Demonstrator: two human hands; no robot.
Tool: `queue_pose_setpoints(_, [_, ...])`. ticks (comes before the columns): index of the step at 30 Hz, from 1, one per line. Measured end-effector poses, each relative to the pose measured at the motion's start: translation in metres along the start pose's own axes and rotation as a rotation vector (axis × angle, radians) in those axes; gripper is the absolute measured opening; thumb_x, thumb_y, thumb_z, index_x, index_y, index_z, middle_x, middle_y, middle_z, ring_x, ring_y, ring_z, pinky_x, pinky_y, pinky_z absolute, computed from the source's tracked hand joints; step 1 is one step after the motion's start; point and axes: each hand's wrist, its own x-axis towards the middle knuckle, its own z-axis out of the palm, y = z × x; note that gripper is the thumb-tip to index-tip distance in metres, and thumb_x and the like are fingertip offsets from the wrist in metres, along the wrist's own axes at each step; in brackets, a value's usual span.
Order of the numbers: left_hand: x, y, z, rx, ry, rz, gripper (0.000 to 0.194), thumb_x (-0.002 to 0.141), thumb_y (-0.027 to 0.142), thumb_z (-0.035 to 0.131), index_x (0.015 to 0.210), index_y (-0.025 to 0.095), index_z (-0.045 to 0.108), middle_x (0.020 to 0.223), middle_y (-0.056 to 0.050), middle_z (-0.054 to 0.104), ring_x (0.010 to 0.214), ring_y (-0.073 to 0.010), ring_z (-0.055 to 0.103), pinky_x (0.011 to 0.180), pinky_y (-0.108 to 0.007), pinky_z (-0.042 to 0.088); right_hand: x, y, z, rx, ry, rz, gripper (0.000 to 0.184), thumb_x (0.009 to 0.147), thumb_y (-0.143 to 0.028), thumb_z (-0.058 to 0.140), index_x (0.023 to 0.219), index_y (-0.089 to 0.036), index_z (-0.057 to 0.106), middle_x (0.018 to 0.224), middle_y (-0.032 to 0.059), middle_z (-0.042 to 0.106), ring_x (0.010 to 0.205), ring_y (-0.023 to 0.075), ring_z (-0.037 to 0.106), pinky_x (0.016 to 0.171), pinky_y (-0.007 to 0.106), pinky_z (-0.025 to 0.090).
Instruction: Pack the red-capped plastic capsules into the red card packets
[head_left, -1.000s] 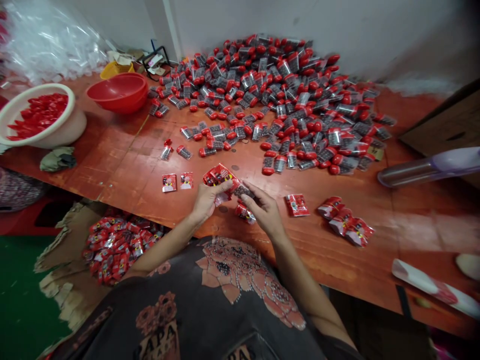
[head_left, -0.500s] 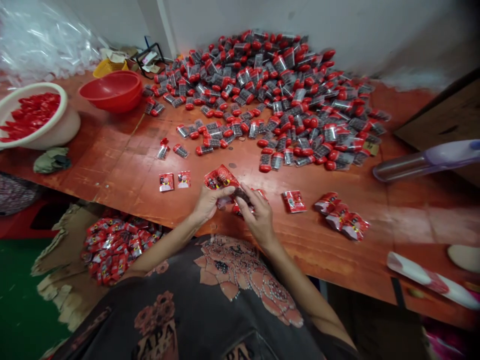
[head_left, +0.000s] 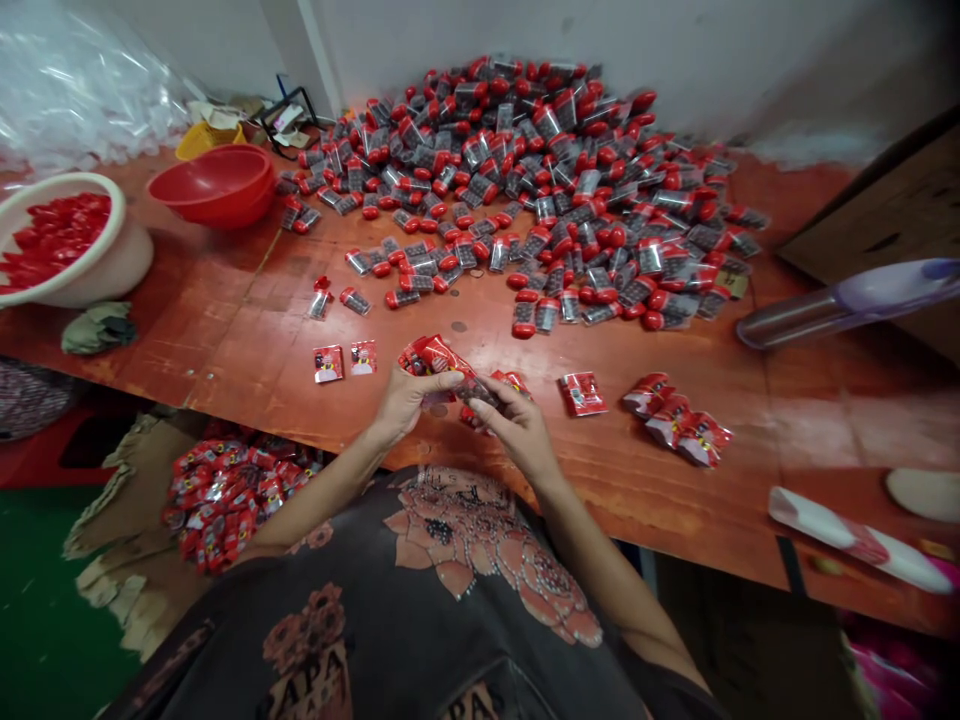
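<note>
My left hand [head_left: 409, 398] grips a red foil packet [head_left: 433, 358] near the table's front edge. My right hand [head_left: 517, 425] pinches a small clear tube with dark contents [head_left: 480, 393] against the packet's lower end. Another red packet [head_left: 510, 382] lies partly hidden beneath my right fingers. Two flat packets [head_left: 328, 363] sit to the left of my hands, and a single one [head_left: 583, 393] lies to the right. Farther right, several packets form a small overlapping row [head_left: 675, 420]. Behind them spreads a large heap of red-capped clear tubes [head_left: 525, 180].
The orange-red wooden table [head_left: 225, 340] holds a red bowl [head_left: 214, 185] and a white basin of red caps [head_left: 67, 240]. Below its edge, a torn cardboard box holds red packets [head_left: 217, 495]. A purple-handled tube [head_left: 847, 305] lies at right.
The whole scene has drifted slightly left and up in view. My hands stay together at the packet, and the loose red packet under my right hand shows a little more.
</note>
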Motion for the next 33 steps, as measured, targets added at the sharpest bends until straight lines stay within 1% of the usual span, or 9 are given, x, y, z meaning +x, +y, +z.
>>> queue_pose_setpoints(2, [-0.002,0.001,0.003,-0.026,0.027,0.039,0.044,0.046,0.021,0.088,0.085,0.018,0.068,0.069,0.003,0.066,0.058,-0.0124,0.063,0.058,-0.026,0.055,-0.001,-0.002,-0.001,-0.048,0.006,-0.029,0.043,0.086,-0.034,0.06,0.13,-0.035,0.06,0.107,0.003,0.069,0.087,0.0207,0.064,0.079,0.042,0.055])
queue_pose_setpoints(4, [-0.004,0.001,0.006,-0.055,0.056,0.076,0.044,0.048,0.021,0.087,0.087,0.019,0.068,0.07,0.004,0.066,0.061,-0.012,0.064,0.062,-0.027,0.056,-0.003,-0.004,-0.002,-0.171,0.048,-0.126,0.042,0.087,-0.033,0.059,0.13,-0.037,0.06,0.103,0.0027,0.067,0.091,0.0212,0.062,0.086,0.043,0.052])
queue_pose_setpoints(8, [-0.007,-0.002,0.011,-0.031,0.034,0.106,0.04,0.05,0.022,0.087,0.084,0.019,0.067,0.071,0.003,0.066,0.063,-0.0125,0.064,0.061,-0.024,0.054,-0.006,-0.006,-0.001,-0.259,0.098,-0.207,0.043,0.089,-0.031,0.057,0.131,-0.04,0.058,0.099,0.0034,0.065,0.093,0.0222,0.06,0.087,0.044,0.051])
queue_pose_setpoints(11, [-0.008,-0.004,0.012,0.024,-0.008,0.073,0.039,0.051,0.022,0.087,0.083,0.018,0.067,0.071,0.001,0.067,0.06,-0.0121,0.062,0.051,-0.021,0.049,-0.006,-0.003,0.004,-0.137,0.112,-0.138,0.045,0.088,-0.033,0.059,0.133,-0.037,0.056,0.106,0.0041,0.066,0.093,0.0219,0.062,0.086,0.043,0.053])
queue_pose_setpoints(17, [-0.008,-0.003,0.011,0.047,-0.001,-0.024,0.037,0.052,0.026,0.087,0.08,0.014,0.067,0.065,-0.002,0.066,0.049,-0.0114,0.057,0.038,-0.021,0.041,-0.007,0.0,0.012,0.136,0.093,0.082,0.052,0.088,-0.039,0.057,0.139,-0.034,0.049,0.105,0.0047,0.067,0.07,0.0154,0.062,0.067,0.036,0.058])
queue_pose_setpoints(21, [-0.012,-0.007,0.016,0.019,-0.015,0.02,0.033,0.053,0.026,0.087,0.076,0.014,0.067,0.069,-0.002,0.067,0.053,-0.012,0.059,0.044,-0.022,0.046,-0.009,0.003,0.014,0.184,0.099,0.076,0.049,0.086,-0.038,0.059,0.134,-0.033,0.053,0.106,0.0039,0.068,0.069,0.0144,0.062,0.067,0.035,0.058])
queue_pose_setpoints(25, [-0.017,-0.017,0.02,-0.032,0.005,0.001,0.033,0.053,0.026,0.086,0.077,0.015,0.068,0.074,-0.002,0.07,0.059,-0.0132,0.062,0.056,-0.027,0.053,-0.01,0.009,0.017,0.114,0.182,0.019,0.052,0.09,-0.039,0.053,0.141,-0.035,0.044,0.115,0.0053,0.064,0.084,0.0176,0.064,0.074,0.036,0.058])
queue_pose_setpoints(29, [-0.017,-0.022,0.015,-0.012,0.03,0.005,0.034,0.052,0.026,0.087,0.078,0.015,0.068,0.075,-0.002,0.07,0.061,-0.0132,0.063,0.06,-0.027,0.052,-0.01,0.01,0.011,0.106,0.092,0.038,0.064,0.087,-0.04,0.058,0.147,-0.036,0.035,0.104,0.0053,0.064,0.08,0.0185,0.063,0.07,0.037,0.058])
queue_pose_setpoints(33, [-0.018,-0.023,0.013,0.033,-0.011,0.01,0.03,0.054,0.023,0.086,0.078,0.016,0.068,0.074,-0.001,0.069,0.061,-0.0121,0.061,0.06,-0.025,0.051,-0.01,0.007,0.005,0.13,0.046,0.025,0.061,0.086,-0.039,0.061,0.144,-0.038,0.04,0.102,0.0041,0.064,0.083,0.019,0.062,0.074,0.037,0.058])
